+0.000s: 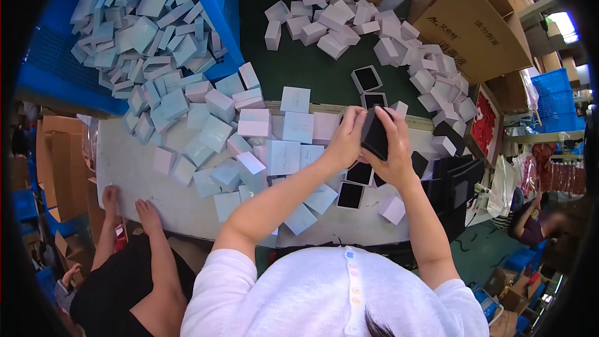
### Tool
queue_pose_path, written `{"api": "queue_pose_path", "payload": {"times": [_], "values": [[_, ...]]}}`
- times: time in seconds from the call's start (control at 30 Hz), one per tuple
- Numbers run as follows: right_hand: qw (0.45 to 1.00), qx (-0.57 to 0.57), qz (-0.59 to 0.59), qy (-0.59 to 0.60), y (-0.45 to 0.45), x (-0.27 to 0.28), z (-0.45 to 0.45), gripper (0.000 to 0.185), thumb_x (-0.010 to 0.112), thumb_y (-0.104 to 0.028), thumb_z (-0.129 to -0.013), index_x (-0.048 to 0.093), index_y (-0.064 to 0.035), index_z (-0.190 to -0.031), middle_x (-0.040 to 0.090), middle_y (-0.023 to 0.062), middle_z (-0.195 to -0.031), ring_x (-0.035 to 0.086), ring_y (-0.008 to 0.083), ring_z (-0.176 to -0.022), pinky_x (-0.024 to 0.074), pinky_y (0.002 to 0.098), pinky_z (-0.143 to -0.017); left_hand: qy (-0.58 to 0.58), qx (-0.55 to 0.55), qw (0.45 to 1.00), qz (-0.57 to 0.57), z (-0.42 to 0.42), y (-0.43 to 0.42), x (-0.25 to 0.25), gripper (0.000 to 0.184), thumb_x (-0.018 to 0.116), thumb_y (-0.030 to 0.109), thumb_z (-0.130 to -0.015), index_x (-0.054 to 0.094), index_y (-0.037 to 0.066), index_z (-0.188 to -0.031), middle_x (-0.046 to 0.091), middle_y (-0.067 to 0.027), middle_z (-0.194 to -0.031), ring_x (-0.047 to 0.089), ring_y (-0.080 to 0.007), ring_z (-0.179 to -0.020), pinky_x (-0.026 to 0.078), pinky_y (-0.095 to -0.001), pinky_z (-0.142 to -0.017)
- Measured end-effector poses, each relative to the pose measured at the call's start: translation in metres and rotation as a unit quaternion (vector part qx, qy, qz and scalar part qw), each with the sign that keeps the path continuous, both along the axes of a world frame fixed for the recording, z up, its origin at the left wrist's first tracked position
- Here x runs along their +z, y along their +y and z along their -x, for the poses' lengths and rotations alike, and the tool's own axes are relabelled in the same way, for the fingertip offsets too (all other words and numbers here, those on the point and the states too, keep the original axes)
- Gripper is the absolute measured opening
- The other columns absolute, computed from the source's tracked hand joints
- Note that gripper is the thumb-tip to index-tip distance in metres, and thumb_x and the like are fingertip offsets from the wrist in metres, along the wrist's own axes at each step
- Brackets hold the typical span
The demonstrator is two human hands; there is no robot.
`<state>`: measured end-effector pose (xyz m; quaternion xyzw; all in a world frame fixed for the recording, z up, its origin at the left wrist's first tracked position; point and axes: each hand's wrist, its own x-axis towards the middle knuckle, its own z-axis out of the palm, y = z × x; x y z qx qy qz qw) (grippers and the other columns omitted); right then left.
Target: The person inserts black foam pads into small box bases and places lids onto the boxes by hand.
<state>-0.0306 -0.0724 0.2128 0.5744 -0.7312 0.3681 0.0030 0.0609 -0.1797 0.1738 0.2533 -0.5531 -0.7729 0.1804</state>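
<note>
A dark black pad (375, 135), perhaps a foam insert, is gripped in my right hand (395, 157), with the fingers along its right side. My left hand (345, 141) is closed at the pad's left edge, its fingertips pressed together there. Just beyond my hands lie open white box parts with black linings, one of them a small tray (366, 79). Below my hands is another black-lined box part (350, 195). To the left, light-blue lidded boxes (284, 157) lie close to my left forearm.
A blue crate (215, 19) at the upper left is heaped with small boxes. White box pieces (334, 19) curve across the back to the right. A cardboard carton (471, 31) stands at the back right, black sheets (458, 181) at the right. Another person's hands (148, 215) rest at the table's left edge.
</note>
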Motion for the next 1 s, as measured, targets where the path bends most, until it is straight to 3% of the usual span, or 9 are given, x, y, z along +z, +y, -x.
{"api": "queue_pose_path", "payload": {"times": [0.13, 0.23, 0.33, 0.47, 0.53, 0.63, 0.77, 0.93, 1.0], "values": [[0.997, 0.081, 0.011, 0.013, 0.000, 0.003, 0.011, 0.077, 0.078, -0.022, -0.069, 0.045, -0.0040, -0.136, 0.048, 0.0204, -0.131, 0.048, 0.0402, -0.117, 0.0365, 0.0457, -0.102, 0.029, 0.013, 0.999, -0.016, 0.002, 0.013, -0.018, 0.038, 0.034, 0.041, -0.103, 0.045, 0.007, -0.116, 0.056, -0.0162, -0.106, 0.060, -0.0271, -0.096, 0.048, -0.0361, -0.082], [0.925, 0.109, 0.099, -0.350, -0.004, 0.002, 0.006, 0.072, 0.066, -0.016, -0.078, 0.035, -0.0019, -0.141, 0.050, 0.0172, -0.129, 0.049, 0.0294, -0.121, 0.0349, 0.0390, -0.105, 0.063, 0.033, 0.994, -0.082, 0.002, 0.015, -0.002, 0.032, 0.037, 0.034, -0.103, 0.046, 0.006, -0.117, 0.057, -0.0100, -0.102, 0.058, -0.0172, -0.091, 0.048, -0.0299, -0.078], [0.817, -0.010, 0.254, -0.518, -0.017, -0.002, 0.011, 0.070, 0.050, -0.046, -0.095, 0.022, -0.0075, -0.147, 0.056, 0.0149, -0.117, 0.055, 0.0257, -0.111, 0.0406, 0.0383, -0.100, 0.041, 0.053, 0.998, -0.009, 0.001, 0.010, 0.002, 0.022, 0.045, 0.019, -0.100, 0.047, 0.006, -0.118, 0.057, -0.0061, -0.098, 0.056, -0.0123, -0.090, 0.048, -0.0264, -0.079], [0.808, -0.024, 0.218, -0.547, -0.018, -0.015, 0.015, 0.063, 0.044, -0.044, -0.098, 0.023, -0.0095, -0.147, 0.057, 0.0142, -0.114, 0.057, 0.0258, -0.107, 0.0417, 0.0384, -0.098, -0.023, 0.042, 0.986, 0.162, 0.010, 0.011, 0.003, 0.051, 0.072, 0.010, -0.078, 0.047, 0.007, -0.122, 0.061, -0.0150, -0.112, 0.061, -0.0289, -0.105, 0.048, -0.0354, -0.088], [0.749, -0.007, 0.279, -0.602, -0.014, -0.016, 0.024, 0.064, 0.047, -0.042, -0.098, 0.025, -0.0065, -0.146, 0.058, 0.0133, -0.113, 0.058, 0.0227, -0.104, 0.0444, 0.0358, -0.094, -0.065, -0.102, 0.980, 0.159, 0.012, -0.006, 0.006, 0.075, 0.080, 0.016, -0.070, 0.040, 0.008, -0.133, 0.057, -0.0203, -0.122, 0.057, -0.0341, -0.114, 0.045, -0.0399, -0.094], [0.782, -0.036, 0.198, -0.590, 0.014, -0.040, 0.048, 0.066, 0.042, -0.051, -0.097, 0.030, -0.0072, -0.145, 0.059, 0.0111, -0.107, 0.058, 0.0202, -0.099, 0.0445, 0.0337, -0.093, -0.119, -0.127, 0.944, 0.279, 0.031, -0.056, 0.006, 0.095, 0.082, 0.039, -0.066, 0.034, 0.005, -0.140, 0.048, -0.0247, -0.127, 0.049, -0.0390, -0.118, 0.040, -0.0448, -0.100], [0.828, -0.051, 0.058, -0.556, 0.055, -0.074, 0.046, 0.061, 0.040, -0.047, -0.098, 0.035, -0.0066, -0.143, 0.056, 0.0102, -0.111, 0.057, 0.0177, -0.099, 0.0437, 0.0324, -0.093, -0.226, 0.324, 0.757, 0.520, 0.092, -0.219, -0.081, 0.079, 0.073, 0.023, -0.073, 0.032, 0.001, -0.138, 0.030, -0.0239, -0.142, 0.033, -0.0463, -0.127, 0.034, -0.0500, -0.105], [0.852, -0.045, -0.028, -0.521, 0.063, -0.069, 0.020, 0.053, 0.045, -0.025, -0.093, 0.037, -0.0054, -0.141, 0.055, 0.0108, -0.113, 0.053, 0.0171, -0.101, 0.0401, 0.0298, -0.094, -0.328, 0.284, 0.807, 0.400, 0.087, -0.315, -0.120, 0.092, 0.077, 0.026, -0.072, 0.024, 0.011, -0.145, 0.049, -0.0218, -0.133, 0.053, -0.0417, -0.115, 0.045, -0.0519, -0.097], [0.875, -0.024, -0.044, -0.482, 0.069, -0.075, 0.022, 0.053, 0.048, -0.025, -0.092, 0.039, -0.0046, -0.140, 0.055, 0.0106, -0.116, 0.052, 0.0182, -0.104, 0.0376, 0.0301, -0.096, -0.403, 0.096, 0.838, 0.355, 0.076, -0.301, -0.099, 0.075, 0.072, 0.025, -0.074, 0.038, 0.009, -0.139, 0.060, -0.0208, -0.120, 0.060, -0.0385, -0.107, 0.049, -0.0497, -0.093]]}}
